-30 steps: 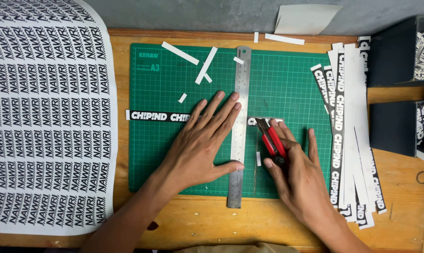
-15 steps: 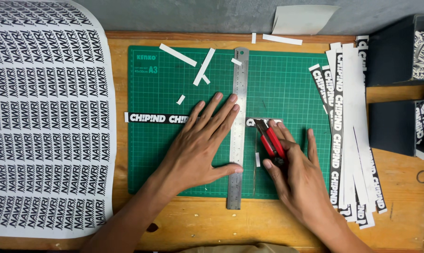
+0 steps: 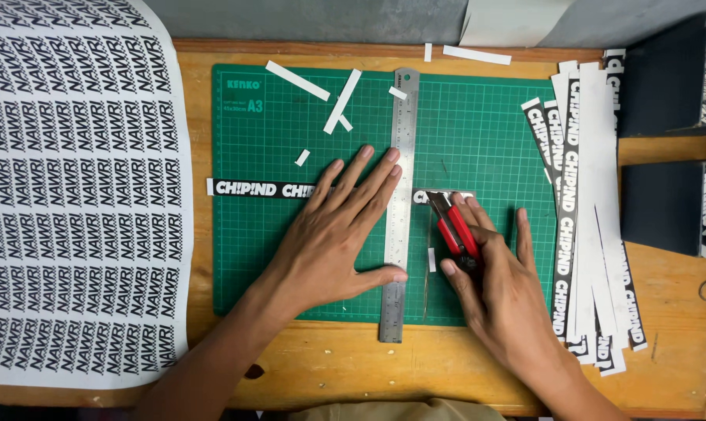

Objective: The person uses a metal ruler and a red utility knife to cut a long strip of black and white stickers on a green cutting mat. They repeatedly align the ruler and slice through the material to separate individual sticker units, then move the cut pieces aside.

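Observation:
My left hand (image 3: 333, 238) lies flat on a green cutting mat (image 3: 493, 148), fingers spread, pressing down a steel ruler (image 3: 400, 140) that runs up and down the mat. Under the hand and ruler lies a black printed sticker strip (image 3: 255, 189), stretched sideways across the mat. My right hand (image 3: 501, 284) grips a red utility knife (image 3: 450, 228) just right of the ruler, its tip resting on the short end of the strip (image 3: 427, 196) that sticks out past the ruler's edge.
A large sheet of printed stickers (image 3: 72, 195) covers the table's left side. Cut strips (image 3: 590, 210) are piled on the mat's right edge. White paper offcuts (image 3: 322, 86) lie at the mat's top. Two dark boxes (image 3: 668, 206) stand at the right on the wooden table (image 3: 322, 366).

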